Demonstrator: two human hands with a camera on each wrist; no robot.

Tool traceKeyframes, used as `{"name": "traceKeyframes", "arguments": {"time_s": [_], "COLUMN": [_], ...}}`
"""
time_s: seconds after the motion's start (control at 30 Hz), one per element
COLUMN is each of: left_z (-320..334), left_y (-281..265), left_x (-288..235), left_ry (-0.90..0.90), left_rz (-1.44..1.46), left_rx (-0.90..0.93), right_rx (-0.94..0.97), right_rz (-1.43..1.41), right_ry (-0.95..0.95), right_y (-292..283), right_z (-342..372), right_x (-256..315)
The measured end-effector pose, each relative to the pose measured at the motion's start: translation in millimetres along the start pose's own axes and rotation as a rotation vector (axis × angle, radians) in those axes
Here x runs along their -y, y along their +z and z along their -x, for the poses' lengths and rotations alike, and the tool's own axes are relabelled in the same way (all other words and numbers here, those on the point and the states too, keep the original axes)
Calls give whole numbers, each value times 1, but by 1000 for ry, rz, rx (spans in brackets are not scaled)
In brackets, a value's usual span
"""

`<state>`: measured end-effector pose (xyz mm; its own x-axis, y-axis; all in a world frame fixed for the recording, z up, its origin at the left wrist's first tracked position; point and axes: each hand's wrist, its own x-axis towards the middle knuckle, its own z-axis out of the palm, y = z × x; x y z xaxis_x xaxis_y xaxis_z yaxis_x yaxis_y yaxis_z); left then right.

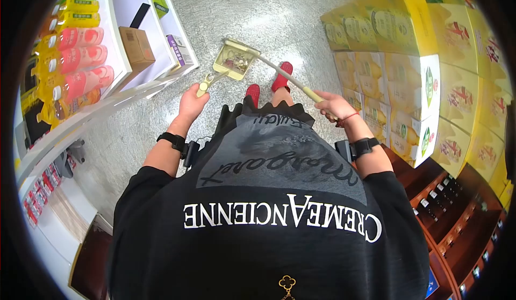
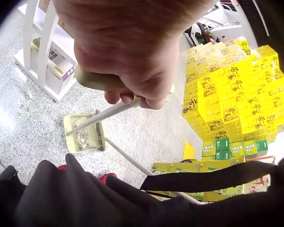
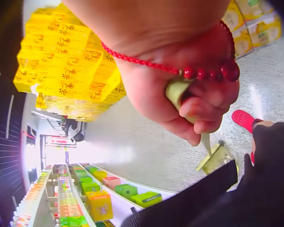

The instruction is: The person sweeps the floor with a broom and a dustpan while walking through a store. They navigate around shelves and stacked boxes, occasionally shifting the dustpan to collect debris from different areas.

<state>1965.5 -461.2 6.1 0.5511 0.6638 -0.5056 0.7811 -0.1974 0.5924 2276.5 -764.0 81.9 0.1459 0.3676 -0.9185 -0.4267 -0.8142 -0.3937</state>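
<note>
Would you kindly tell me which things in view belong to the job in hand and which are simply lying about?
Apparently part of the job:
dustpan, held by the left hand
broom, held by the right hand
debris in the dustpan

Apparently just lying about:
drink bottles
brown cardboard box
stacked yellow boxes

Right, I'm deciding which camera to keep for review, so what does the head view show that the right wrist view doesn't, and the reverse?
Only the head view: the left hand gripping the dustpan by its handle, the white lettering on the black shirt, and the brown cardboard box on the shelf.

Only the right wrist view: the bright far end of the aisle and the bracelet's separate red beads.

Both: the right hand gripping the pole, the dustpan, and red footwear.
</note>
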Motion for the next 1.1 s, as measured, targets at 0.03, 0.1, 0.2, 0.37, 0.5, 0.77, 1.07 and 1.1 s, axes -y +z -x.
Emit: {"name": "traceKeyframes", "arguments": {"time_s": [0.03,0.1,0.2,0.37,0.5,0.77,1.07,1.1], "left_z": [1,4,9,14,11,-39,-126,-133], "left_y": [0,0,-2,7,15,15,14,13], "left_x": [1,1,-1,5,-21,-86,-147,-152], "left_ry": [-9,-69,-84,-184,-330,-391,-285,-254], "left_rz": [5,63,64,90,277,342,192,161], "left_rx": [-11,-3,-52,-211,-278,-297,-333,-339], "right_rx": [8,-66,-128,-189,-197,8,171,130], "right_rz": [13,3,99,81,49,376,89,26], "right_ry": [-2,-51,-91,-158,-158,-106,-21,-30], "right_y": [-7,-22,-44,-78,-83,-115,-201,-209], "right_z": [-2,-6,-22,-103,-166,-152,-98,-95], "right_x": [5,20,64,127,146,144,186,187]}}
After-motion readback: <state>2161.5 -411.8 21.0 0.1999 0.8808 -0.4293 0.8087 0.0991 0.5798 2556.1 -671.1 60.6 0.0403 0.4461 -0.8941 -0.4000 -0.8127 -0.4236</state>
